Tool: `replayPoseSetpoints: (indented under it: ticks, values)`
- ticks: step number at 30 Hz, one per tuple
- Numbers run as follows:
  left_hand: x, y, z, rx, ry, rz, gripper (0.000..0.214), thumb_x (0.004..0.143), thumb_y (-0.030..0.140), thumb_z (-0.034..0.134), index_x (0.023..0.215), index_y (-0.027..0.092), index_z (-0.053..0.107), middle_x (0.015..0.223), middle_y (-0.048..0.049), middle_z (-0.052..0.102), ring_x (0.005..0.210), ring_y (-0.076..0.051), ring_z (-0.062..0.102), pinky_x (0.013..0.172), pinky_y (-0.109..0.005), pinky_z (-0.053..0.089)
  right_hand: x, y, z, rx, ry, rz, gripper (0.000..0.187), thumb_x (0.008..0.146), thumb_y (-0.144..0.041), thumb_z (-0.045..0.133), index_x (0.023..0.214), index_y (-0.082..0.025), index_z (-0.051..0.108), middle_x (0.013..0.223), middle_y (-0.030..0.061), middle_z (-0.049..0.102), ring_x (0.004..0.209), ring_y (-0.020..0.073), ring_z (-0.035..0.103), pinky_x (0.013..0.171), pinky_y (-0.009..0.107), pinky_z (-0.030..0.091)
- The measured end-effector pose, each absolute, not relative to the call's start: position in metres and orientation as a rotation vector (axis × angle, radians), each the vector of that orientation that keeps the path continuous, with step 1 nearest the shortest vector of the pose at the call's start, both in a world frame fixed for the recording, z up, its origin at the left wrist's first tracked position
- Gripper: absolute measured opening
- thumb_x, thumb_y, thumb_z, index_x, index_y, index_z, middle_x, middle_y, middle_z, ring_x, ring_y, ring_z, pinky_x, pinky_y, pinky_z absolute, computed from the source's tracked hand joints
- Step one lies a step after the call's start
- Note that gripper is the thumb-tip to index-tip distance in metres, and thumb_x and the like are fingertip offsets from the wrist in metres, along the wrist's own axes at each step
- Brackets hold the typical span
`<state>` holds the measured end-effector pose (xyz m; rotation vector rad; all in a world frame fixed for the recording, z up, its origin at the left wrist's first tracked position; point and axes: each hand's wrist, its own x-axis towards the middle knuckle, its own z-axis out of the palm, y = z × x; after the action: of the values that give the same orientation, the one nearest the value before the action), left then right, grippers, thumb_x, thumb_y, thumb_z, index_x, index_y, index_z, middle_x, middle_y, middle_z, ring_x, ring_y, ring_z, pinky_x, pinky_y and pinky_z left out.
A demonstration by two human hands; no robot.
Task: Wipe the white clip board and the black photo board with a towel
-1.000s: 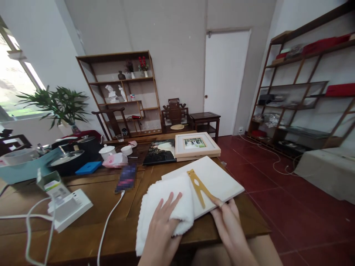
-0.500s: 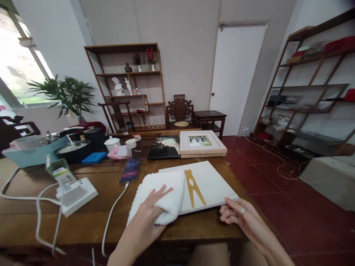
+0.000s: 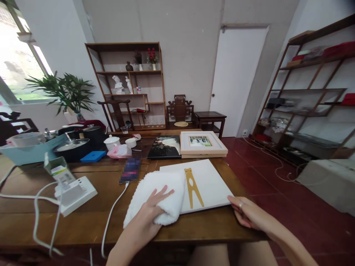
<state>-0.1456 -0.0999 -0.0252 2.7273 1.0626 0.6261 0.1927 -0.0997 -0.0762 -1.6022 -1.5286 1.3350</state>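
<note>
My left hand (image 3: 152, 214) presses on a folded white towel (image 3: 138, 203), its fingers lying over the fluffy cloth and the thumb partly hidden in it. The towel covers the left part of a flat white panel (image 3: 212, 184), which lies near the table's front edge. A gold, clothes-peg-shaped figure (image 3: 193, 188) shows on the panel's face. At the panel's near right corner, my right hand (image 3: 246, 212) pinches the edge between thumb and fingers; a ring is on one finger.
Behind the panel lie a light framed photo (image 3: 203, 152) and a dark picture (image 3: 163, 147). To the left are a phone (image 3: 131, 170) with a white cable (image 3: 112, 210), a white box (image 3: 79, 195), a blue box (image 3: 93, 156) and pots (image 3: 72, 147). The wooden table (image 3: 194, 229) ends at the right.
My right hand has shifted slightly outward at the panel's corner, its curled fingers now less visible beneath. The panel's near right corner has moved a little left. My left hand stays on the towel.
</note>
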Motion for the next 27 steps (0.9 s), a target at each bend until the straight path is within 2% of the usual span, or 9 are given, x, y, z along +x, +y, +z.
replayPoseSetpoints:
  ticks: [3, 9, 15, 21, 27]
  values:
    - [-0.147, -0.097, -0.029, 2.715, 1.042, 0.609, 0.055, 0.057, -0.011, 0.034, 0.094, 0.021, 0.06, 0.137, -0.0003, 0.037, 0.132, -0.018, 0.018, 0.107, -0.048, 0.021, 0.194, -0.098, -0.071, -1.679, -1.621, 1.368, 0.044, 0.082, -0.058, 0.025, 0.058, -0.021, 0.033, 0.026, -0.0085, 0.029, 0.025, 0.0048, 0.02, 0.032, 0.02, 0.012]
    - [-0.146, -0.093, -0.025, 2.639, 1.099, 0.587, 0.043, 0.058, -0.007, 0.037, 0.079, 0.021, 0.062, 0.134, 0.0008, 0.042, 0.131, -0.018, 0.022, 0.107, -0.047, 0.02, 0.198, -0.096, -0.049, -1.759, -1.732, 1.54, 0.042, 0.081, -0.058, 0.027, 0.06, -0.022, 0.031, 0.026, -0.0074, 0.035, 0.023, 0.0043, 0.018, 0.029, 0.018, 0.01]
    - [-0.146, -0.09, -0.028, 2.602, 1.129, 0.63, 0.034, 0.059, -0.005, 0.04, 0.069, 0.02, 0.061, 0.13, -0.0001, 0.047, 0.13, -0.018, 0.026, 0.107, -0.044, 0.022, 0.197, -0.082, -0.024, -1.832, -1.97, 1.656, 0.041, 0.084, -0.047, 0.028, 0.053, -0.021, 0.032, 0.027, -0.0028, 0.042, 0.021, 0.0046, 0.024, 0.026, 0.017, 0.012]
    - [-0.148, -0.09, -0.027, 2.612, 1.116, 0.639, 0.035, 0.059, -0.005, 0.039, 0.071, 0.02, 0.061, 0.13, -0.0001, 0.048, 0.13, -0.018, 0.027, 0.107, -0.045, 0.022, 0.198, -0.07, -0.017, -1.843, -2.088, 1.72, 0.036, 0.083, -0.038, 0.032, 0.052, -0.02, 0.037, 0.03, -0.0029, 0.044, 0.022, 0.0041, 0.023, 0.025, 0.017, 0.011]
    - [-0.147, -0.091, -0.023, 2.602, 1.122, 0.651, 0.033, 0.059, -0.005, 0.039, 0.068, 0.019, 0.059, 0.128, -0.0007, 0.049, 0.129, -0.018, 0.028, 0.106, -0.045, 0.023, 0.193, -0.072, -0.008, -1.878, -2.113, 1.711, 0.039, 0.082, -0.042, 0.035, 0.05, -0.02, 0.037, 0.029, -0.0025, 0.043, 0.022, 0.004, 0.023, 0.025, 0.017, 0.011]
